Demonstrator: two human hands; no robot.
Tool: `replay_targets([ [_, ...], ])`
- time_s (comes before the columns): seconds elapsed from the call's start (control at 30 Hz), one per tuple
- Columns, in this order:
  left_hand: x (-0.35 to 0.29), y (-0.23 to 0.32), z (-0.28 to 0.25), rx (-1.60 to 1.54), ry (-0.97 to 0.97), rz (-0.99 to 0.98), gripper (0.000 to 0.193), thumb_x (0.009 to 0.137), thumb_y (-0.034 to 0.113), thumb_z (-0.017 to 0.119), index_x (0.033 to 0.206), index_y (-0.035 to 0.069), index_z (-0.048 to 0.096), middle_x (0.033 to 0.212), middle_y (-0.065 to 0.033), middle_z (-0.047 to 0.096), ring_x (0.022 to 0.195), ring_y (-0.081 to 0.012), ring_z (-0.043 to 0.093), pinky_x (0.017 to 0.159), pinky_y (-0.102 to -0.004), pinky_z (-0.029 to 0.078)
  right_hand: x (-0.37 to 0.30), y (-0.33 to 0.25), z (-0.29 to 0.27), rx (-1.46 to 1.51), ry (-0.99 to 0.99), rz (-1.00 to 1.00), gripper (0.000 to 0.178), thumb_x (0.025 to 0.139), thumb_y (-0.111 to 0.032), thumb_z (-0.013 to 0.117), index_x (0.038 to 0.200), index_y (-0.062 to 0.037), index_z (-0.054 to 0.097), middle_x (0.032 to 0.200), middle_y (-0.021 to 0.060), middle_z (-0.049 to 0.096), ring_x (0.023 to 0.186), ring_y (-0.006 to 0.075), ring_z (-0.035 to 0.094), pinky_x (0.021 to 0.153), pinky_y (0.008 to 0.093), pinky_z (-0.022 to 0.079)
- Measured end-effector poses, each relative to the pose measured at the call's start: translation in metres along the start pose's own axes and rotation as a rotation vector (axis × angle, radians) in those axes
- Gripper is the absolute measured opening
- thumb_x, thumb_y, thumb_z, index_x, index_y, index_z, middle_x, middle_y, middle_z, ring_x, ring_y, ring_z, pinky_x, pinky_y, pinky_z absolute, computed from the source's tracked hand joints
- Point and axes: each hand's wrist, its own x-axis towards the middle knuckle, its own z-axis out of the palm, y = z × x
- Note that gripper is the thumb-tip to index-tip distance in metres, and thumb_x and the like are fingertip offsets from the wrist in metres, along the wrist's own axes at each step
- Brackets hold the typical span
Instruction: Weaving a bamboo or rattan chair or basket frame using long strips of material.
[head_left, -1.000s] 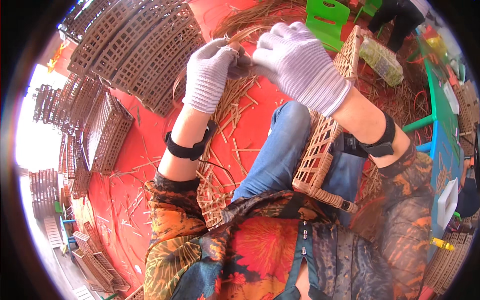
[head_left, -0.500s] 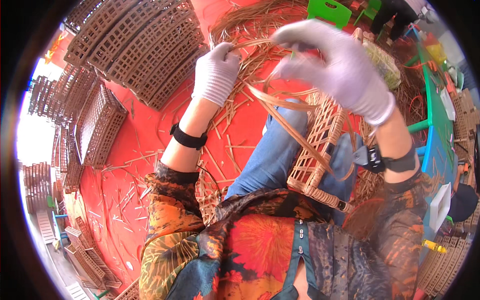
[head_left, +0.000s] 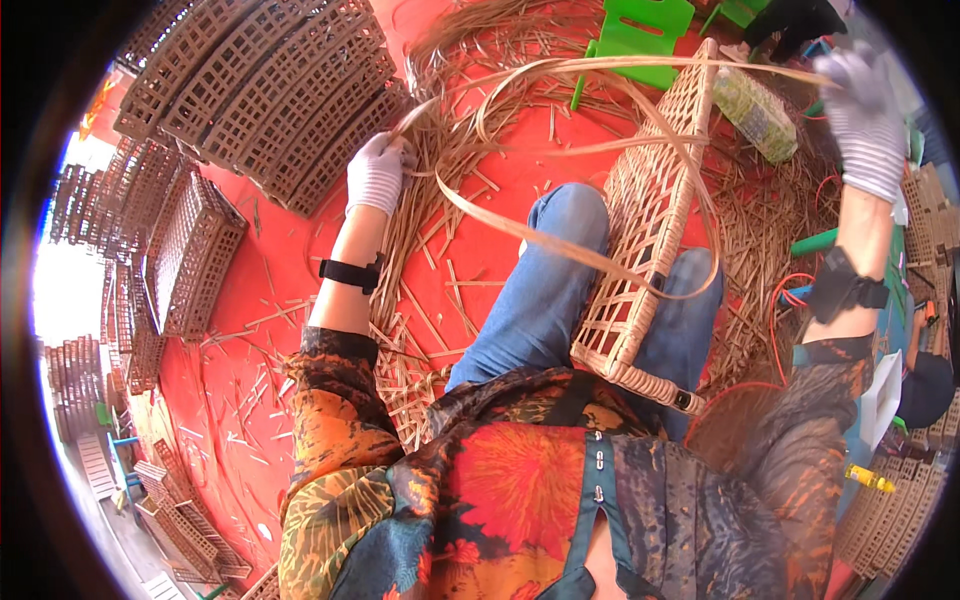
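My left hand point(head_left: 378, 172), in a white knit glove, is closed around one end of a long flat tan weaving strip point(head_left: 545, 239). Out to the far right, my gloved right hand point(head_left: 862, 112) is blurred at the fingers, where another stretch of strip ends. Between the hands the strip hangs in wide loops above my knees. A long, narrow woven wicker basket point(head_left: 640, 222) rests tilted across my lap, its open lattice showing and its near end by my waist. Neither hand touches the basket.
Stacked brown lattice baskets point(head_left: 285, 95) rise at the left. Loose strips point(head_left: 440, 125) and cut scraps litter the red floor point(head_left: 300, 390). A green plastic chair point(head_left: 640, 40) stands ahead, beside a wrapped pale-green bundle point(head_left: 755, 115). Other people are partly visible at the right.
My right hand has swung far out to the right, drawing the strip into longer loops. My left hand has shifted left and slightly down. More of the basket now shows.
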Motion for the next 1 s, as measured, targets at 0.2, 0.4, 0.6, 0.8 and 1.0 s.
replay_targets([
  [0.2,-0.002,0.013,-0.012,-0.013,-0.02,-0.081,0.02,0.094,0.018,0.05,0.092,0.004,0.064,0.063,-0.0034,0.059,0.043,-0.0111,0.049,0.039,-0.0252,0.039,0.004,-0.027,-0.087,-0.177,-0.188,0.286,0.048,0.096,-0.03,0.054,0.123,0.0096,0.049,0.099,0.0129,0.061,0.096,0.0246,0.058,0.104,0.0451,0.042],
  [0.4,0.018,0.025,-0.087,-0.387,0.063,-0.025,0.028,0.096,0.027,0.051,0.103,0.001,0.061,0.065,-0.0006,0.053,0.066,-0.016,0.056,0.06,-0.0288,0.043,-0.056,0.061,-0.006,-2.148,-0.507,-0.271,0.059,0.084,-0.035,0.067,0.134,-0.011,0.049,0.129,0.0178,0.054,0.119,0.0232,0.053,0.1,0.0335,0.042],
  [0.6,0.009,0.039,-0.108,-0.852,-0.033,0.021,0.017,0.09,0.008,0.053,0.105,0.001,0.056,0.075,-0.0035,0.053,0.069,-0.0197,0.052,0.071,-0.0347,0.043,-0.129,0.139,0.076,-1.266,-0.632,-0.118,0.042,0.082,-0.029,0.072,0.113,-0.0036,0.061,0.101,0.0149,0.066,0.09,0.0275,0.065,0.079,0.0351,0.051],
  [0.8,0.0,0.046,-0.193,-1.446,-0.345,-0.005,0.015,0.082,0.008,0.045,0.095,0.003,0.052,0.076,-0.0029,0.051,0.066,-0.0195,0.048,0.072,-0.0369,0.04,-0.168,0.178,0.035,-1.595,-0.873,0.08,0.033,0.085,-0.034,0.064,0.106,-0.0096,0.062,0.083,0.0129,0.066,0.078,0.0325,0.065,0.07,0.0422,0.052],
  [1.0,0.016,0.012,-0.312,-1.427,-0.071,0.044,0.017,0.077,0.005,0.046,0.091,0.002,0.055,0.074,-0.0035,0.052,0.059,-0.0187,0.048,0.062,-0.0335,0.044,-0.171,0.176,0.036,-1.618,-0.903,0.239,0.027,0.087,-0.035,0.061,0.098,-0.0105,0.063,0.081,0.0123,0.066,0.077,0.0313,0.065,0.07,0.0414,0.052],
])
